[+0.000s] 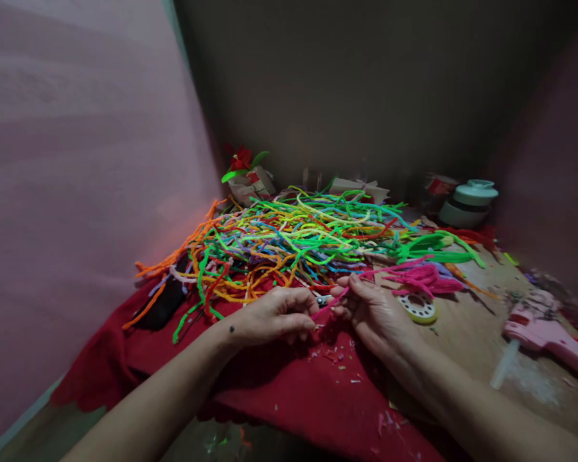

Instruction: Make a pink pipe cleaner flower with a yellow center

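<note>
A pink pipe cleaner [331, 303] runs between my two hands above a red cloth [289, 391]. My left hand [282, 314] pinches its lower end between thumb and fingers. Farther along the strand, my right hand [373, 311] has its fingers closed round it. Past the right hand, the far end reaches toward a bundle of pink pipe cleaners [426, 277]. A small metal tool [322, 300] shows partly between the hands; its kind is hidden. Behind the hands spreads a big heap of multicoloured pipe cleaners [289, 237].
On the right lie a roll of tape [418, 308] and a pink glue gun [549, 330]. A lidded pale green jar [472, 199] stands at the back right. A red flower [241, 158] is at the back left, near the pink wall [91, 160]. Small scraps dot the cloth.
</note>
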`<control>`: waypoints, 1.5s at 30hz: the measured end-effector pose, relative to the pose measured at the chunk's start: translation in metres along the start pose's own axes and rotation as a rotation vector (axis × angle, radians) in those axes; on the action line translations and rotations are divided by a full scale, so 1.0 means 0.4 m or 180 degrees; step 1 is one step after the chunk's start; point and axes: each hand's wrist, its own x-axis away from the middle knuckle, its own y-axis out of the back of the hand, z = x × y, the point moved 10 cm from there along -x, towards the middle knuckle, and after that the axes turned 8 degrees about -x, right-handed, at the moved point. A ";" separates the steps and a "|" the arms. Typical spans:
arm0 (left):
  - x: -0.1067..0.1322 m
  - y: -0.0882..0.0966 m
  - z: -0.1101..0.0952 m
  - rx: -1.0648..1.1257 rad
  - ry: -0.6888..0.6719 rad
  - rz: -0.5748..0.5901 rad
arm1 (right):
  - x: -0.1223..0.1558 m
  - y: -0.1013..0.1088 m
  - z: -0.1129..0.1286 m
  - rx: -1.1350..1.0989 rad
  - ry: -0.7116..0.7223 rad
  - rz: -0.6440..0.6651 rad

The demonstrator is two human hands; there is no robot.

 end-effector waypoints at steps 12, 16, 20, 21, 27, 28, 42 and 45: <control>-0.010 0.001 0.026 0.0178 0.0187 -0.0240 | 0.022 -0.029 -0.027 0.1174 -0.0007 0.0424; -0.005 0.004 0.019 0.0286 0.0116 -0.0203 | 0.020 -0.030 -0.020 0.1002 0.0091 0.0350; -0.001 0.012 0.029 0.0461 0.0167 -0.0200 | 0.018 -0.036 0.000 0.0808 0.0200 0.0318; 0.000 0.017 0.033 0.0443 0.0199 -0.0247 | 0.018 -0.036 0.002 0.0783 0.0207 0.0320; 0.003 0.023 0.037 0.0503 0.0276 -0.0365 | 0.020 -0.036 -0.025 0.0934 -0.0031 0.0525; 0.003 0.022 0.035 0.0530 0.0257 -0.0368 | 0.020 -0.036 -0.026 0.0942 -0.0041 0.0537; 0.006 0.042 0.012 0.0422 -0.0024 -0.0805 | 0.031 -0.037 -0.004 0.0908 0.0150 0.0305; 0.001 0.034 0.018 0.0612 -0.0006 -0.0733 | 0.030 -0.043 -0.003 0.0908 0.0209 0.0433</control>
